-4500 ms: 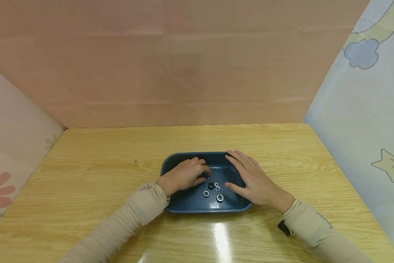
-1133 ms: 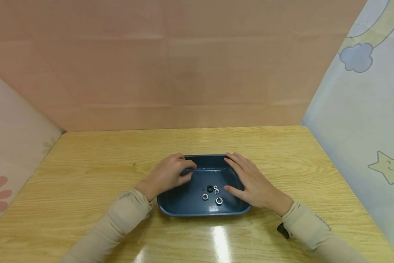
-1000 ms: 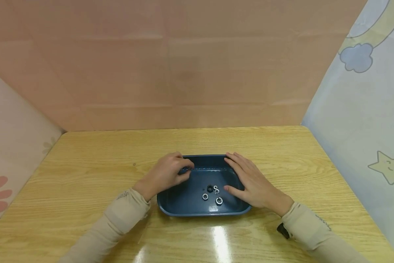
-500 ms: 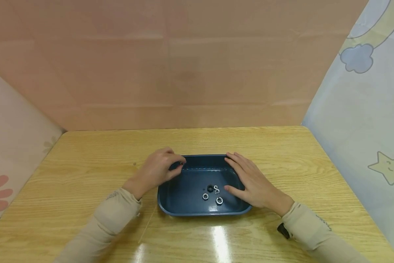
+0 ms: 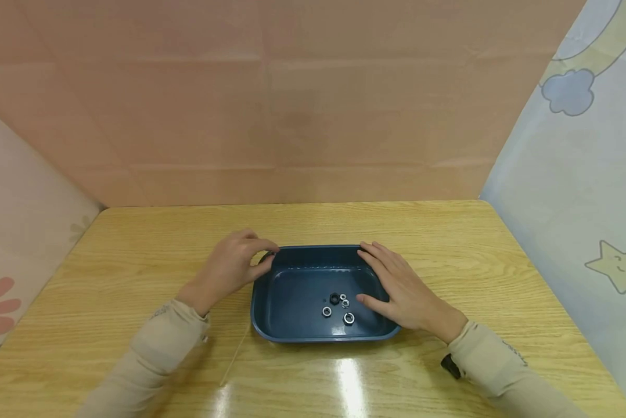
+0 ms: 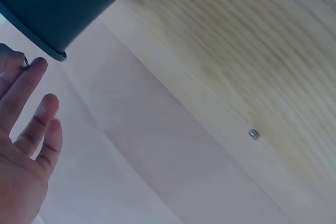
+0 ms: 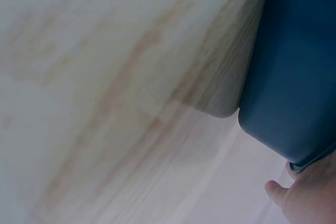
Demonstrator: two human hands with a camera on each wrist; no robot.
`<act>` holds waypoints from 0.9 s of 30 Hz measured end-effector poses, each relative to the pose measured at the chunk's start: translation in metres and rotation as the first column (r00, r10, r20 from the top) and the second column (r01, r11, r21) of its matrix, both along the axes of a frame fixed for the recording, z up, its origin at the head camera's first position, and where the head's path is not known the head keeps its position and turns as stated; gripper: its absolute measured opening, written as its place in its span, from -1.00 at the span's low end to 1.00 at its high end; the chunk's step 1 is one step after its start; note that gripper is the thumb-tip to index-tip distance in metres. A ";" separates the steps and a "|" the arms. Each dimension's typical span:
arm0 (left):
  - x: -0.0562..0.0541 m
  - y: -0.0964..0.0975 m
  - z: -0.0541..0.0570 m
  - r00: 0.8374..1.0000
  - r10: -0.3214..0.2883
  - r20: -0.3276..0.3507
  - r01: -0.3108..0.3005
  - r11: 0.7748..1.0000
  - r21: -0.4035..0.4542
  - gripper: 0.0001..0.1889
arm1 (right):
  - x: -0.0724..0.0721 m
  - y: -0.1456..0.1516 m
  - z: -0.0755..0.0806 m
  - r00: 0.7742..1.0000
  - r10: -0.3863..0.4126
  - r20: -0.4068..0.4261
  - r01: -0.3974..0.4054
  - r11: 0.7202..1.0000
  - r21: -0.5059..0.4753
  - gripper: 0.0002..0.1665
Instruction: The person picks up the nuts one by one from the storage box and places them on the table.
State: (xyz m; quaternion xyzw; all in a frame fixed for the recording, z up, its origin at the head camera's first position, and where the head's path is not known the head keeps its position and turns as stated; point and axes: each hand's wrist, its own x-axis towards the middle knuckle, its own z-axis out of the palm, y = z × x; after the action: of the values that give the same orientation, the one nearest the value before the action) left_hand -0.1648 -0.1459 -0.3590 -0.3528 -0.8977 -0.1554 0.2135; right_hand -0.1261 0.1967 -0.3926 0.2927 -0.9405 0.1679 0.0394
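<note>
My left hand (image 5: 229,261) is at the far left corner of a dark blue tray (image 5: 323,341). Between its thumb and index finger it pinches a small metal nut (image 6: 24,66), mostly hidden by the fingertips; the other fingers are loosely spread. My right hand (image 5: 402,284) lies over the tray's right rim with fingers extended and the thumb inside. On the tray floor several nuts sit apart from both hands: a black nut (image 5: 335,298), a large silver nut (image 5: 349,318), a silver nut at the left (image 5: 327,312) and smaller ones beside the black one.
A single small nut (image 6: 254,134) lies on the wooden table (image 5: 161,244) beyond my left hand, hidden from the head view by that hand. A brown paper wall (image 5: 292,116) stands behind the table, with printed panels on both sides.
My left hand has picked a small nut from the tray floor and moved left and away from me to the far left corner. The right hand has stayed on the rim.
</note>
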 end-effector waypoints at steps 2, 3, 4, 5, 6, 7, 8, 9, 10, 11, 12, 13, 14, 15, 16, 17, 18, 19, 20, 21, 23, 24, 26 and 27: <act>0.000 -0.004 -0.001 1.000 0.002 -0.002 -0.002 1.000 0.011 -0.82 | 0.000 0.000 0.000 1.000 -0.001 0.000 0.001 1.000 0.002 -0.02; 0.000 -0.005 -0.001 1.000 0.003 -0.005 -0.002 1.000 0.015 -0.83 | 0.000 0.000 0.000 1.000 -0.002 0.002 0.002 1.000 0.003 -0.02; 0.000 -0.007 -0.002 1.000 0.006 -0.009 -0.005 1.000 0.020 -0.83 | 0.000 0.000 0.000 1.000 -0.001 0.002 0.001 1.000 0.004 -0.02; 0.000 -0.009 -0.002 1.000 0.010 -0.015 -0.009 1.000 0.022 -0.83 | 0.000 0.000 0.000 1.000 -0.001 0.003 0.001 1.000 0.004 -0.01; 0.000 -0.011 -0.002 1.000 0.013 -0.021 -0.012 1.000 0.027 -0.84 | 0.000 0.000 0.000 1.000 -0.001 0.003 0.001 1.000 0.004 -0.01; 0.000 -0.013 -0.003 1.000 0.015 -0.027 -0.014 0.999 0.031 -0.84 | 0.000 0.000 0.000 1.000 -0.001 0.002 0.001 1.000 0.004 -0.01; 0.000 -0.015 -0.003 0.999 0.015 -0.034 -0.013 0.999 0.034 -0.84 | 0.000 0.000 0.000 1.000 -0.001 0.002 0.001 1.000 0.005 0.00; 0.000 -0.017 -0.003 0.999 0.016 -0.041 -0.014 0.999 0.038 -0.84 | 0.000 0.000 0.000 1.000 0.001 0.000 -0.001 1.000 0.005 0.00; 0.000 -0.018 -0.004 0.999 0.020 -0.046 -0.018 0.999 0.040 -0.84 | -0.001 0.000 0.000 1.000 0.001 -0.002 -0.001 1.000 0.004 0.00; 0.000 -0.020 -0.004 0.998 0.023 -0.050 -0.021 0.999 0.041 -0.84 | -0.001 0.000 0.000 1.000 0.001 -0.002 -0.001 1.000 0.005 0.00; 0.000 -0.022 -0.004 0.998 0.026 -0.052 -0.024 0.999 0.041 -0.83 | -0.001 0.000 0.000 1.000 0.001 -0.003 -0.001 1.000 0.006 0.01; 0.000 -0.024 -0.005 0.998 0.031 -0.052 -0.029 0.999 0.039 -0.83 | -0.001 0.000 -0.001 1.000 0.000 -0.001 0.000 1.000 0.009 0.01; 0.000 -0.025 -0.005 0.998 0.037 -0.050 -0.035 0.999 0.037 -0.83 | -0.001 0.000 0.000 1.000 -0.003 0.003 0.003 1.000 0.013 0.01; 0.001 -0.027 -0.005 0.998 0.044 -0.047 -0.042 0.998 0.037 -0.82 | -0.001 0.000 0.000 1.000 -0.005 0.007 0.005 1.000 0.015 0.01; 0.001 -0.029 -0.005 0.998 0.049 -0.051 -0.047 0.998 0.036 -0.82 | 0.000 0.000 0.000 1.000 -0.007 0.012 0.007 1.000 0.018 0.01; 0.002 -0.031 -0.006 0.997 0.055 -0.056 -0.053 0.998 0.035 -0.81 | 0.000 0.000 0.000 1.000 -0.007 0.012 0.007 1.000 0.018 0.01; 0.002 -0.033 -0.006 0.997 0.059 -0.056 -0.057 0.998 0.035 -0.81 | 0.000 0.000 0.000 1.000 -0.008 0.015 0.007 1.000 0.018 0.01; 0.002 -0.035 -0.006 0.996 0.065 -0.057 -0.063 0.997 0.035 -0.81 | 0.000 0.000 0.000 1.000 -0.008 0.018 0.008 1.000 0.018 0.01; 0.003 -0.037 -0.007 0.996 0.069 -0.062 -0.066 0.997 0.035 -0.81 | 0.000 0.000 0.001 1.000 -0.008 0.018 0.008 1.000 0.017 0.01; 0.003 -0.039 -0.007 0.995 0.073 -0.069 -0.071 0.997 0.035 -0.81 | 0.000 0.000 0.001 1.000 -0.007 0.016 0.007 1.000 0.015 0.01; 0.003 -0.043 -0.007 0.993 0.086 -0.081 -0.084 0.996 0.034 -0.80 | 0.000 0.000 0.000 1.000 -0.004 0.012 0.003 1.000 0.010 0.01; 0.004 -0.045 -0.008 0.992 0.092 -0.085 -0.089 0.995 0.037 -0.80 | 0.000 0.000 0.000 1.000 -0.003 0.013 0.003 1.000 0.010 0.01; 0.004 -0.049 -0.008 0.990 0.101 -0.101 -0.097 0.994 0.047 -0.79 | 0.000 0.001 0.000 1.000 0.000 0.005 0.000 1.000 0.008 0.00; 0.004 -0.051 -0.009 0.989 0.107 -0.105 -0.102 0.993 0.052 -0.78 | 0.000 0.001 0.000 1.000 0.002 0.000 -0.002 1.000 0.004 0.00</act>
State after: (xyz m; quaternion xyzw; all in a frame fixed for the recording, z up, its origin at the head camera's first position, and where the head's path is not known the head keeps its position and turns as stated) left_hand -0.1604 -0.1970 -0.3676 -0.3080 -0.8983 -0.1455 0.2775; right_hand -0.1260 0.1974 -0.3928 0.2935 -0.9407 0.1659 0.0388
